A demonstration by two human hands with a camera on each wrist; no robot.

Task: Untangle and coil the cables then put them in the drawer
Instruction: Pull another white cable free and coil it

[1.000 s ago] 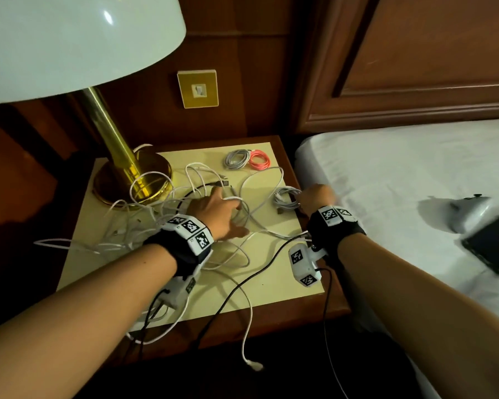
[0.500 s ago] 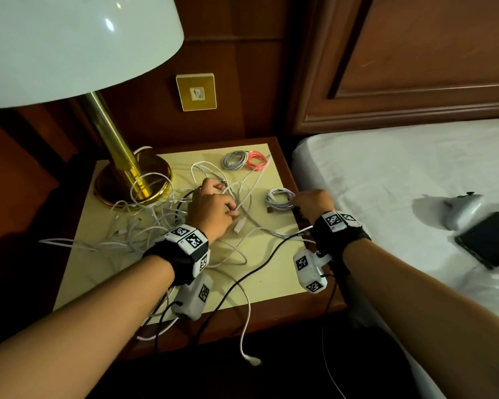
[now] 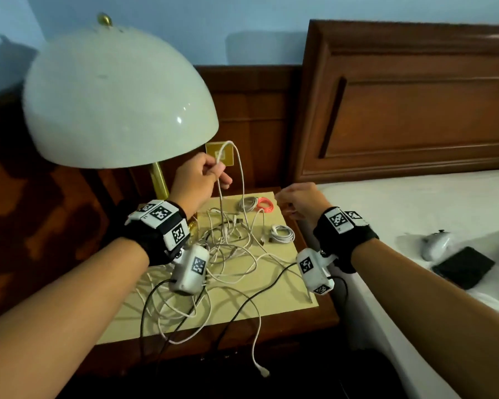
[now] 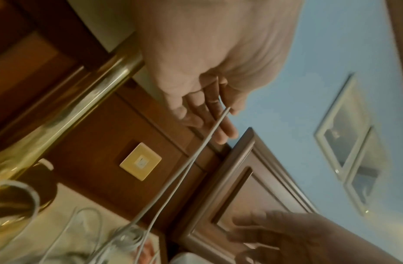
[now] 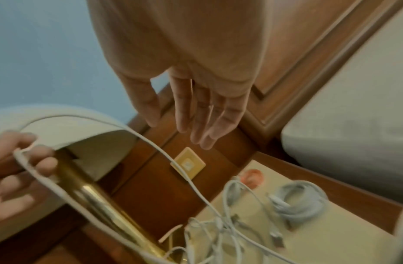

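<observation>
A tangle of white cables point(image 3: 231, 254) lies on the cream nightstand top point(image 3: 285, 295). My left hand point(image 3: 205, 174) is raised under the lamp shade and pinches a loop of one white cable point(image 3: 240, 168), which hangs down into the tangle; the same cable point(image 4: 209, 135) runs across its fingers in the left wrist view. My right hand point(image 3: 297, 200) hovers above the table's back right with straight fingers point(image 5: 204, 114), holding nothing. Three coiled cables lie on the table: grey point(image 3: 247, 203), pink point(image 3: 265, 205) and white point(image 3: 283, 234).
A white-domed lamp point(image 3: 113, 99) on a brass stem point(image 3: 159, 180) stands at the table's back left. A black cable point(image 3: 242, 303) runs off the front edge. To the right is a bed point(image 3: 415, 208) with a phone point(image 3: 463, 267) and a white controller point(image 3: 435, 243). A wall switch plate point(image 4: 140, 160) sits behind.
My left hand has lifted off the tangle, pulling a white cable loop up toward the lamp shade. My right hand has left the white coil and risen, open. The head view has tilted up.
</observation>
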